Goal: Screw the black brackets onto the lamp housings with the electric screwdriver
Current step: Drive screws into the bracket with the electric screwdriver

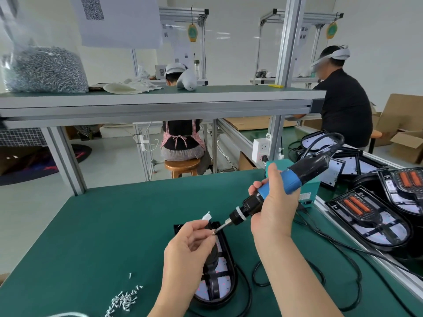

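one lamp housing [225,281] lies flat on the green surface [114,225] under the hands, a black bracket [211,261] along its middle partly hidden by the left hand [190,248]. at least three more housings [370,220] are stacked at the right edge, and a heap of loose screws [124,300], too many to count, lies front left. a hanging sheet [116,19] shows a qr code, its other print unreadable. the left fingers [197,226] pinch one screw [213,232] at the bit tip of the single electric screwdriver [274,191], while the right hand [272,207] has its fingers wrapped round the blue barrel.

Bright, even, soft-shadowed light; wide-angle bending at edges, slight blur.
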`<action>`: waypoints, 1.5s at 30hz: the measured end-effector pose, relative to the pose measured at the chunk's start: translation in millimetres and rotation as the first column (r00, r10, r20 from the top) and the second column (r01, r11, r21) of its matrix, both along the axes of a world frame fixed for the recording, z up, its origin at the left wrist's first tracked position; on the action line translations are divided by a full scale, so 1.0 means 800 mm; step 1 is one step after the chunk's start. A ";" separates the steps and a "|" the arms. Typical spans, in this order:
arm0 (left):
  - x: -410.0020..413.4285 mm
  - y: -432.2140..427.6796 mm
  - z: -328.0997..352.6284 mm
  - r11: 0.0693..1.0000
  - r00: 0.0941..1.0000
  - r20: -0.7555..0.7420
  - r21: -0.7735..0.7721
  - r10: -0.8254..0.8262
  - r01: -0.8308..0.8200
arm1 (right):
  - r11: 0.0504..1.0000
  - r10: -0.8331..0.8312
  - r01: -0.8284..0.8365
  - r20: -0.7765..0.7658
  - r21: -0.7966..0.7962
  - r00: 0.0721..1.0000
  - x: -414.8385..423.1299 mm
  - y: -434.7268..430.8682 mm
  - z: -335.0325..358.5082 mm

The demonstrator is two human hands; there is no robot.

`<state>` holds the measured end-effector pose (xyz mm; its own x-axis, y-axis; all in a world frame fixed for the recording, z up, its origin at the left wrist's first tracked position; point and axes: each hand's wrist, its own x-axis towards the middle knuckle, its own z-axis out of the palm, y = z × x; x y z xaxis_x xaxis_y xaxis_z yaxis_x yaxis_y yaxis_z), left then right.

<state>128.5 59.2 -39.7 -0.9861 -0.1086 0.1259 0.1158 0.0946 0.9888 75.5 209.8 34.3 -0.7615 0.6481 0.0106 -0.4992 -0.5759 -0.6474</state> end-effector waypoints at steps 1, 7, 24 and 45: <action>-0.001 -0.002 0.001 1.000 1.000 0.001 0.000 -0.013 0.013 | 1.000 0.001 -0.001 -0.001 0.004 1.000 -0.001 0.001 0.001; -0.001 -0.011 -0.002 0.994 1.000 0.008 0.111 0.014 -0.015 | 0.998 0.012 -0.012 0.003 0.061 1.000 -0.006 0.006 -0.003; -0.045 -0.019 -0.026 0.801 0.900 0.320 -0.596 0.297 -0.052 | 0.840 0.132 -0.064 -0.090 0.538 0.987 -0.067 -0.020 -0.025; -0.044 -0.021 -0.032 0.850 0.913 0.299 -0.519 0.278 -0.089 | 0.850 0.155 -0.138 0.010 0.508 0.988 -0.101 -0.030 -0.059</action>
<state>93.6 42.3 -65.2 -0.9406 -0.3102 -0.1376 -0.2967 0.5548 0.7773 -5.6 185.5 -13.2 -0.8411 0.4277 0.3312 -0.4592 -0.2409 -0.8550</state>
